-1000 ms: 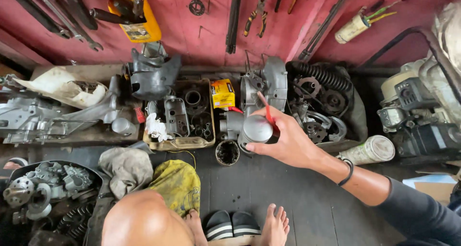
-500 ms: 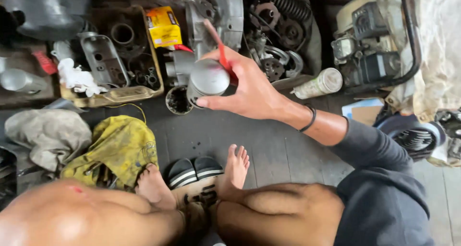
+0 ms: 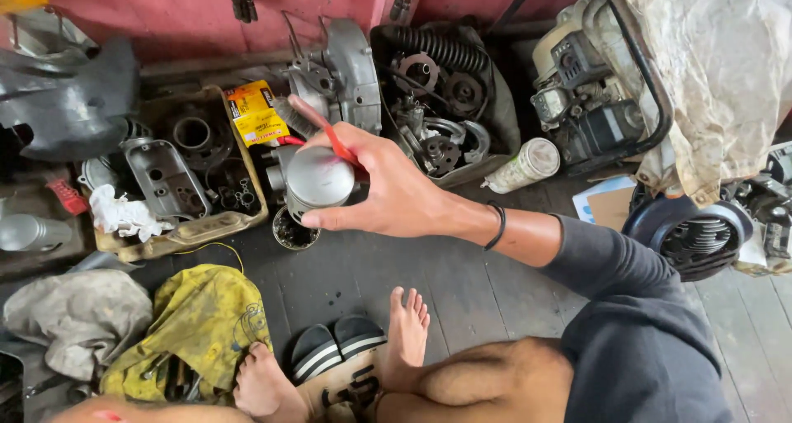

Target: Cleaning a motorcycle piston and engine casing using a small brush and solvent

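My right hand (image 3: 392, 192) reaches out over the dark plank floor (image 3: 396, 283), fingers curled about a smooth, dull-silver metal piston (image 3: 318, 177) with a rounded crown; my thumb runs along its lower edge and the fingertips wrap its far side, so the hand is half closed around it. Between the same fingers I pinch a thin red-handled tool (image 3: 334, 138) that slants up and left across the top of the piston. The piston hangs just above a small round tin (image 3: 290, 231) full of dark grime, beside the right end of a shallow, greasy tray (image 3: 186, 237). That tray carries a ribbed grey cast cover (image 3: 165, 175), a black ring-shaped part (image 3: 194, 132) and a crumpled white rag (image 3: 124, 212). A yellow cardboard box (image 3: 257, 113) with orange panels and a printed label leans at the tray's far right corner. Behind my hand stands a rough cast aluminium engine casing (image 3: 346, 72), and right of it a dark bin (image 3: 495, 118) of coiled black springs and toothed steel discs. A pale cylindrical can (image 3: 524, 165) with a printed wrapper lies on its side near the bin. At the lower left lie a stained yellow cloth (image 3: 194, 328) and a grey one (image 3: 74, 316), both wrinkled and soft. Black sandals with white stripes (image 3: 334, 349) sit between my bare feet. A thin black band (image 3: 497, 225) circles my wrist. My left hand is out of sight.
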